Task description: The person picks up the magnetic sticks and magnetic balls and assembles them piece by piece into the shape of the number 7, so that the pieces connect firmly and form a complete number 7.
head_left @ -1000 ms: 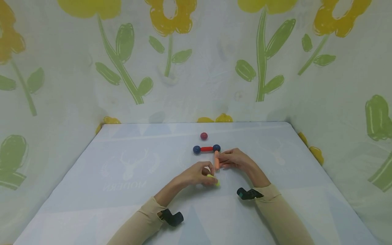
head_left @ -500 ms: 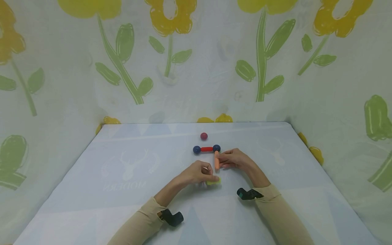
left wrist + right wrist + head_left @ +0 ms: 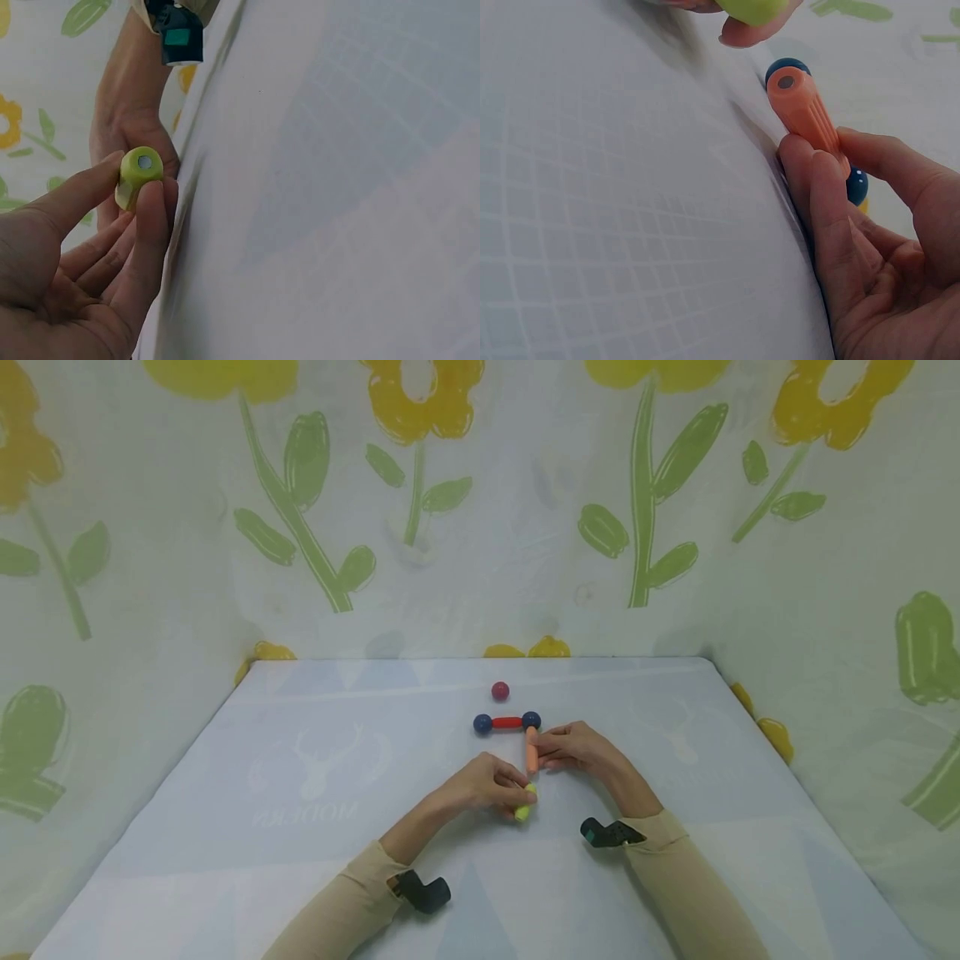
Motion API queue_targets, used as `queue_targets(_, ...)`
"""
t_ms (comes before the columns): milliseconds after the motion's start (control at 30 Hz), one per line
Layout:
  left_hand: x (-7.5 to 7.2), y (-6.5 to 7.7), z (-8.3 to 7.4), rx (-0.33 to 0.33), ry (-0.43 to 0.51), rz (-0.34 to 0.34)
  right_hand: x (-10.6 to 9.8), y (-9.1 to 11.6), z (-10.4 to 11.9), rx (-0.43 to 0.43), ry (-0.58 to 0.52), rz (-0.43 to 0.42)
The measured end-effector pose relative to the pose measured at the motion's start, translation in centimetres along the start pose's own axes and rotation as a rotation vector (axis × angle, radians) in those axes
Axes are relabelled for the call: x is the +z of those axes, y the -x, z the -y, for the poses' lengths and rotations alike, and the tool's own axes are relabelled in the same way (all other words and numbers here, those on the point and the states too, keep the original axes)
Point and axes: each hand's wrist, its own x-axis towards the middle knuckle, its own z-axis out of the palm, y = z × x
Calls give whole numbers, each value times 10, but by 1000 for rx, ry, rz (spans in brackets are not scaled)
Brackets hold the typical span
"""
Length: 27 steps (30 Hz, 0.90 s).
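My left hand point(image 3: 483, 783) pinches a yellow-green magnetic rod point(image 3: 522, 814) between thumb and fingers, low over the table. In the left wrist view a small metal disc shows in the near end of this rod point(image 3: 133, 176). Just beyond it, my right hand point(image 3: 576, 747) holds an orange magnetic rod point(image 3: 532, 758) by its side. The far end of the orange rod meets a dark blue ball point(image 3: 531, 720). A red rod point(image 3: 507, 722) joins that ball to a second dark blue ball point(image 3: 482, 723). In the right wrist view the orange rod point(image 3: 802, 109) shows a grey disc at its free end.
A loose dark red ball point(image 3: 500, 691) lies behind the red rod. The white patterned cloth on the table point(image 3: 315, 843) reaches a flower-print curtain point(image 3: 510, 568) at the back and sides. Both wrists carry black camera mounts.
The yellow-green rod has turned in my left fingers, from lying crosswise half a second ago to pointing toward the orange rod. My right hand and the orange rod have stayed in place.
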Motion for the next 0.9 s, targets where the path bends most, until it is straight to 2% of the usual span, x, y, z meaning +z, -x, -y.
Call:
queue_targets(633, 2, -5, 5, 5, 85, 3, 0, 0, 2, 14, 14, -3)
queue_targets(900, 3, -7, 6, -7, 152, 1, 0, 0, 2, 6, 8, 3)
